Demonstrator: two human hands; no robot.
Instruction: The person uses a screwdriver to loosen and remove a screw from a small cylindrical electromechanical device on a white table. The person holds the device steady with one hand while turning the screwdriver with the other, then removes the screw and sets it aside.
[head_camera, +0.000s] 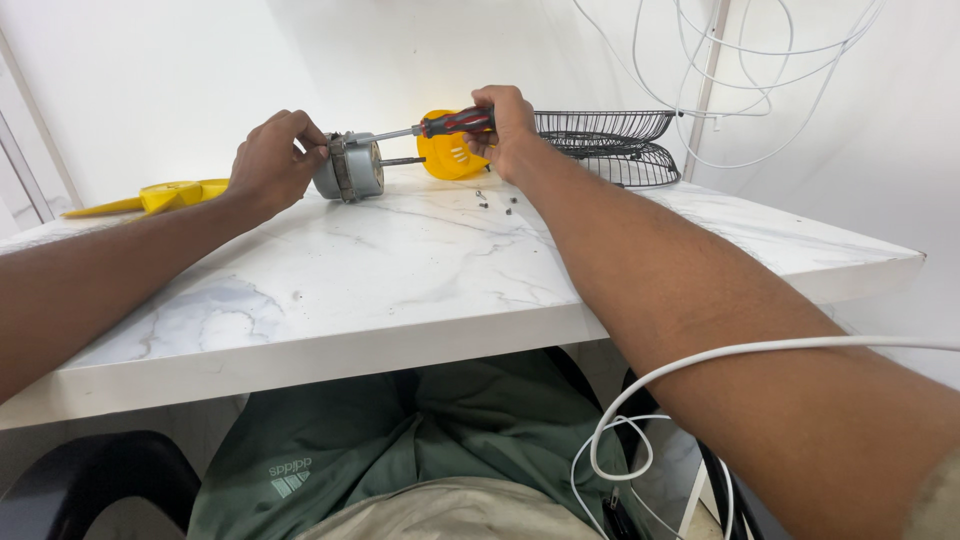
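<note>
Hands: left grip clasps one motor; right grip clasps one screwdriver; three screws.

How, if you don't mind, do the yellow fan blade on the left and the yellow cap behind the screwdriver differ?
The fan blade lies flat at the table's left edge, apart from both hands; the cap stands up on edge right by the right hand, which holds the screwdriver. The fan blade spreads into long, pointed vanes; the cap is a compact, rounded piece. Both are the same yellow and rest on the marble table.
</note>
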